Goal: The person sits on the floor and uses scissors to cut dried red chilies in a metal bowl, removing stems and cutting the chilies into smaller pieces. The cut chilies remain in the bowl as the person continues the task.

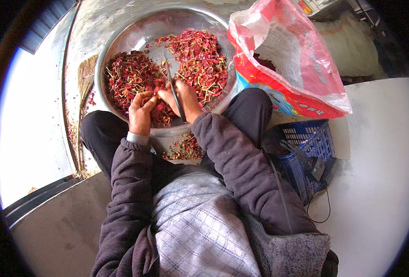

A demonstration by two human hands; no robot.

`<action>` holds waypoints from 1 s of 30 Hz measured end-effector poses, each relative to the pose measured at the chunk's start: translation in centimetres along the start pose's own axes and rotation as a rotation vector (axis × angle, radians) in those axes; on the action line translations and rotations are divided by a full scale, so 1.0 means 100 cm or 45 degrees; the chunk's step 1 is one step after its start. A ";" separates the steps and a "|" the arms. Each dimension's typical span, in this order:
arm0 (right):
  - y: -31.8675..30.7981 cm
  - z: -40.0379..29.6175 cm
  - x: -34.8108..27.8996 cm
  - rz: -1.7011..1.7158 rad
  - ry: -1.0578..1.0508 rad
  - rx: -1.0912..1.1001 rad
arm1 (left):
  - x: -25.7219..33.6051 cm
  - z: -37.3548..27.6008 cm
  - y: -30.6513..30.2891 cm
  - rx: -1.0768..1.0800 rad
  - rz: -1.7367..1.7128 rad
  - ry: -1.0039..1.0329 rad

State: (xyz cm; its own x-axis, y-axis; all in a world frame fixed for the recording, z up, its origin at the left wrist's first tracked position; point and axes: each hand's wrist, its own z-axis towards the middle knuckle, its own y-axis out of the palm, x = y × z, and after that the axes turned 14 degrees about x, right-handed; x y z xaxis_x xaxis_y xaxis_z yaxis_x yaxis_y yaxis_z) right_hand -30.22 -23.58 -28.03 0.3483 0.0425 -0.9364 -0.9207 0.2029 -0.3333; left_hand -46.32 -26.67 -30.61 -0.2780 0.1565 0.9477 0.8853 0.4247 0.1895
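Observation:
Over a wide metal basin (104, 45), my left hand (140, 112) pinches a small red piece that looks like dried chili (155, 93). Close beside it, my right hand (187, 100) is closed around a long, slim bladed tool (174, 91); whether it is a knife or scissors is unclear. The blade points away from me, and my right thumb reaches toward the left fingertips. Inside the basin lie two heaps of dried red chilies with pale stems, a left heap (128, 74) and a right heap (204, 55). Bare metal shows between them at the far side.
An open red and white plastic sack (287, 93) with dark red contents stands right of the basin. Nearer me is a blue plastic basket (315, 138) with a dark cable. A straw broom (85, 76) lies to the left. Chili scraps (185, 147) lie below the basin's near rim.

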 end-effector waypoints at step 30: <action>-0.065 -0.022 0.011 0.294 0.350 -0.059 | 0.009 0.021 -0.019 0.329 -0.233 -0.008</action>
State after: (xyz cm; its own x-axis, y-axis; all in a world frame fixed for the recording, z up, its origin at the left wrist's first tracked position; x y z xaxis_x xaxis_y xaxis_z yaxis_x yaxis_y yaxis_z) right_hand -24.28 -26.98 -27.16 0.0759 -0.1836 -0.9801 -0.9789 0.1735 -0.1083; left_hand -49.02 -25.50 -30.64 -0.4270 0.0615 0.9021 0.6964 0.6587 0.2848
